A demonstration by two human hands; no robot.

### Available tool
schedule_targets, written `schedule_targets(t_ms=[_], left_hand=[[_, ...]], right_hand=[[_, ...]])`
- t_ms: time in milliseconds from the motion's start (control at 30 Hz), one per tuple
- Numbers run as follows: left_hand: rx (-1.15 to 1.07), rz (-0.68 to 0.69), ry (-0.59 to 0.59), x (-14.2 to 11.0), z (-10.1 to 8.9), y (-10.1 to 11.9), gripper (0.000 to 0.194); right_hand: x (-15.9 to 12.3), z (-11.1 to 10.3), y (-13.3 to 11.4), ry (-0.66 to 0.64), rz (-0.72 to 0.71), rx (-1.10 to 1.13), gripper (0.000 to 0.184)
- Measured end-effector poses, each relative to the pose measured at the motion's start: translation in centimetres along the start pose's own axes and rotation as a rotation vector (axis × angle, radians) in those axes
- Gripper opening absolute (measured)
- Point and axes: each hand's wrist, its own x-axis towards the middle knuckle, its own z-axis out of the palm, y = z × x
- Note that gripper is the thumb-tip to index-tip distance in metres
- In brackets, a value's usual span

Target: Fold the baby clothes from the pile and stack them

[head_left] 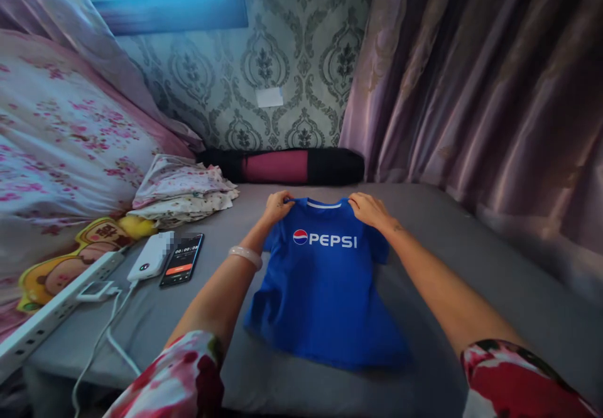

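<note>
A blue T-shirt with a white PEPSI print is spread out in front of me, its collar pointing away and its hem toward me. My left hand pinches the shirt at the left shoulder, beside the collar. At the right shoulder, my right hand grips the cloth between closed fingers. The sleeves hang out below both hands. The lower left side of the shirt is wrinkled, and the hem is slightly blurred. Beneath it lies a grey sheet.
On the left are a phone showing a timer, a white power bank, a white power strip with cables, and a yellow cartoon cushion. Folded floral cloth sits behind them. A black and maroon roll lies along the wall.
</note>
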Motion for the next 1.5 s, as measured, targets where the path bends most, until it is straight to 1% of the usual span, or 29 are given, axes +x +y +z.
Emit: schedule_targets(t_ms=[67,167,267,400,567,733,867,967,1033,1167,1300,1400,1500], left_hand=[[0.071,-0.036,0.008,-0.4,1.7,-0.6,0.016],[0.142,-0.059,0.065,-0.9,3.6,-1.3,0.018],[0.169,-0.058,0.108,-1.2,5.0,-2.0,0.02],[0.209,-0.039,0.135,-1.3,6.1,-2.9,0.022],[0.269,-0.007,0.118,-0.4,6.5,-4.0,0.023],[0.297,0.038,0.081,1.5,6.5,-5.0,0.024],[0.313,0.057,0.094,3.4,6.5,-5.1,0.024],[0.311,0.012,0.109,4.6,6.8,-5.0,0.023],[0.306,-0.049,0.07,5.2,7.3,-5.2,0.022],[0.293,-0.168,-0.109,5.8,8.4,-6.3,0.024],[0.186,-0.3,-0.238,6.7,8.5,-7.2,0.027],[0.071,-0.343,-0.295,7.5,8.2,-7.1,0.025],[-0.014,-0.323,-0.295,8.1,8.5,-6.8,0.024]], right_hand=[[-0.4,2.3,0.2,-0.012,0.006,-0.03,0.034],[-0.6,4.7,0.4,-0.048,0.035,-0.075,0.036],[-0.3,6.2,0.8,-0.098,0.05,-0.11,0.037],[0.6,7.8,1.4,-0.128,0.027,-0.134,0.038],[2.3,9.0,1.7,-0.151,-0.009,-0.161,0.039],[4.2,9.4,1.7,-0.193,-0.006,-0.178,0.039],[6.1,9.4,2.1,-0.187,-0.012,-0.191,0.04],[7.3,9.7,2.6,-0.165,-0.015,-0.191,0.04],[7.7,10.2,2.9,-0.167,-0.017,-0.183,0.04],[7.9,11.4,3.4,-0.206,-0.029,-0.12,0.039],[8.9,12.0,4.0,-0.209,-0.015,0.007,0.033],[10.2,12.1,4.1,-0.274,0.0,0.101,0.033],[10.9,12.2,3.7,-0.291,0.016,0.148,0.036]])
